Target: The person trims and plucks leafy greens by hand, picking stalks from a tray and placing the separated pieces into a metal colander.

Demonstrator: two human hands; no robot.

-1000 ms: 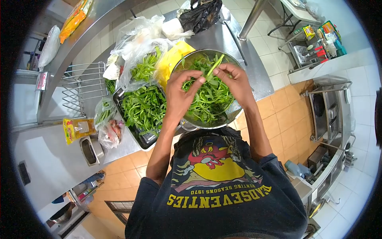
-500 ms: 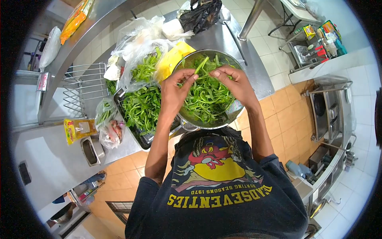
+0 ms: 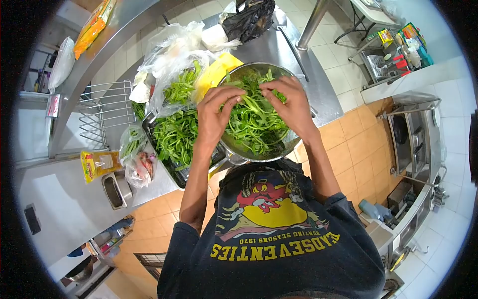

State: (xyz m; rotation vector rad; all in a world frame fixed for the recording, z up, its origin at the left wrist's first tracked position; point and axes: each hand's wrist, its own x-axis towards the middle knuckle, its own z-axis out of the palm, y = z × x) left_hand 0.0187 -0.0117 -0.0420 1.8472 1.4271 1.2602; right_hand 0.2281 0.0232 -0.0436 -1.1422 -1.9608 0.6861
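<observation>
A metal strainer bowl (image 3: 282, 148) holds a heap of water spinach (image 3: 251, 130), long green stems with narrow leaves. Above it, my left hand (image 3: 216, 112) is closed in a pinch at the upper end of a pale green stem. My right hand (image 3: 291, 105) faces it from the other side, thumb and forefinger pressed together over the greens; what lies between those fingertips is too small to make out. To the left of the strainer, a dark metal tray (image 3: 180, 178) bears more leafy greens (image 3: 175, 134), partly behind my left forearm.
Behind the tray lie clear plastic bags (image 3: 167, 60) with greens, a yellow packet (image 3: 216, 74) and a black bag (image 3: 251, 20). A wire rack (image 3: 105, 117), an oil pouch (image 3: 101, 164) and small bagged vegetables (image 3: 139, 167) stand left. A long-handled utensil (image 3: 294, 52) rests beyond the strainer.
The stem held up between both hands has dropped lower toward the heap. My left hand has tipped over it, and my right hand has shifted slightly down and left.
</observation>
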